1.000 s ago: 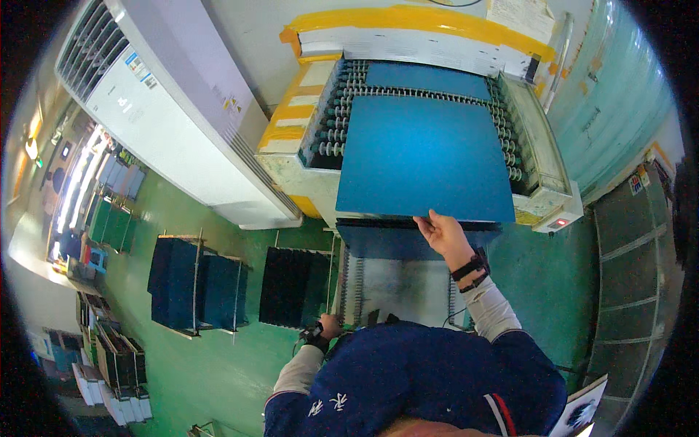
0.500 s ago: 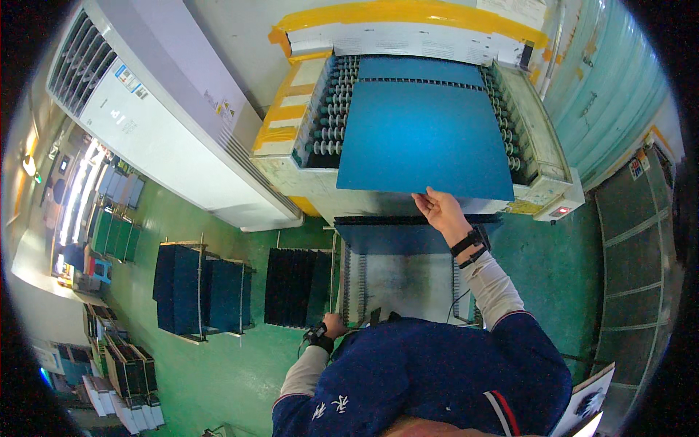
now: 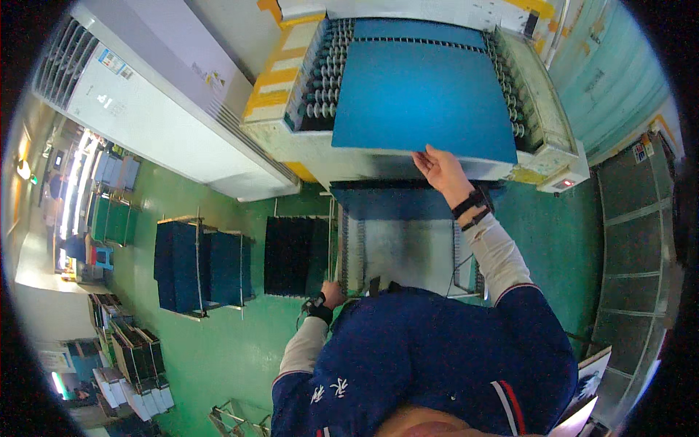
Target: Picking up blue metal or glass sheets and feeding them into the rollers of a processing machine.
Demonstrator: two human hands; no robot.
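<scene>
A flat blue panel [image 3: 426,98] lies on the roller conveyor [image 3: 546,138], its near edge sticking out past the front end. My right hand [image 3: 440,171] is closed on that edge near its middle, with the thumb at the top side and the other fingers partly hidden. Down at my left, my left hand [image 3: 333,293] is closed at the near left corner of a rack [image 3: 352,251] and appears to grip its frame; its fingers show only in part. Dark panels [image 3: 400,198] stand upright at the rack's far end. Another blue panel [image 3: 419,29] follows farther back on the rollers.
Left of my rack, several dark panels [image 3: 295,255] fill another rack, and more panels [image 3: 182,266] stand beyond. A tall white air conditioner [image 3: 167,124] flanks the conveyor. Grey framed panelling [image 3: 633,240] lines the right side. A wire rack [image 3: 240,419] sits at lower left.
The whole view has shifted, so the conveyor and racks sit higher in the picture. Both hands keep their places on the panel and the rack.
</scene>
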